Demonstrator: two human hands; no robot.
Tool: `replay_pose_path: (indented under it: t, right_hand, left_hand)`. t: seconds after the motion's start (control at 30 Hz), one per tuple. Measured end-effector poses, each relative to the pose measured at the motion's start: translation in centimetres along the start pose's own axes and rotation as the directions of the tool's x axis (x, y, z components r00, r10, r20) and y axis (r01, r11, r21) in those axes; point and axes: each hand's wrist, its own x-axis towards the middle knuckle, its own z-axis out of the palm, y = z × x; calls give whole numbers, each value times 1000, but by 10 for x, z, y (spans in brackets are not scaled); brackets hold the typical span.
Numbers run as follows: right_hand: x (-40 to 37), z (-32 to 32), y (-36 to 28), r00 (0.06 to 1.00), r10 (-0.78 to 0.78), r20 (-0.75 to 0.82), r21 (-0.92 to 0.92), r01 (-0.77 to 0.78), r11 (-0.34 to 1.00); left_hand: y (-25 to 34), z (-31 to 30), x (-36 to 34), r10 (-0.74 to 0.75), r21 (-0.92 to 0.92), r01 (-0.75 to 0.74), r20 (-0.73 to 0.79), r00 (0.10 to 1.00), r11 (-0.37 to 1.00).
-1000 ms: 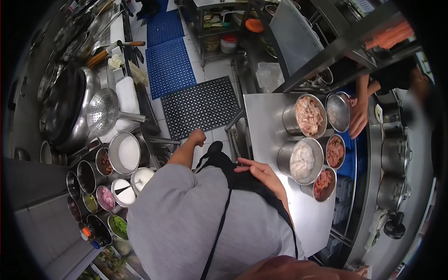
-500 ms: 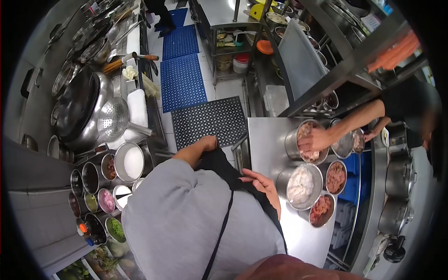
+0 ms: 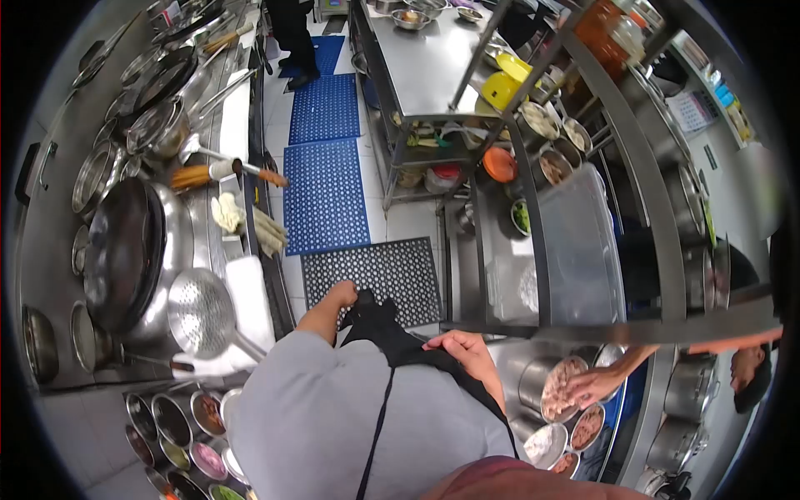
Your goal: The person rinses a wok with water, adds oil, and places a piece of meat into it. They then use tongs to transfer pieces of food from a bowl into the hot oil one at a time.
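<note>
My left hand [image 3: 342, 292] is closed in a fist in front of my body, above the black rubber mat [image 3: 400, 267]. Whatever may be inside its fingers is hidden. Beside it hangs the black apron [image 3: 379, 323]. My right hand [image 3: 465, 348] is held at the apron's right side, fingers loosely bent and apart, with nothing seen in it. Closest to that hand is the steel counter [image 3: 510, 354], where a pot of raw meat [image 3: 560, 390] stands. A co-worker's hand [image 3: 596, 385] reaches into this meat.
On the left are a wok [image 3: 125, 237], a perforated skimmer [image 3: 202, 312] and several seasoning pots [image 3: 172, 419]. A steel rack [image 3: 658, 192] with a plastic bin [image 3: 583, 250] rises at the right. Another person [image 3: 292, 37] stands on the blue mats [image 3: 325, 196] ahead.
The view has tilted up, showing more of the aisle and rack. My right hand's fingers have drawn in somewhat. The co-worker's hand stays at the meat pot.
</note>
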Motion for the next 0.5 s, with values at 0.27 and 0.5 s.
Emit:
replay_pose_path:
  t: [0.27,0.5]
  right_hand:
    - [176,7,-65,977,194,88,-272,-164,948]
    - [292,9,-62,936,246,251,-264,-178,948]
  left_hand:
    - [-49,-78,41,-8,-88,-26,-356,934,996]
    - [4,-131,4,-156,-421,6,-325,933,907]
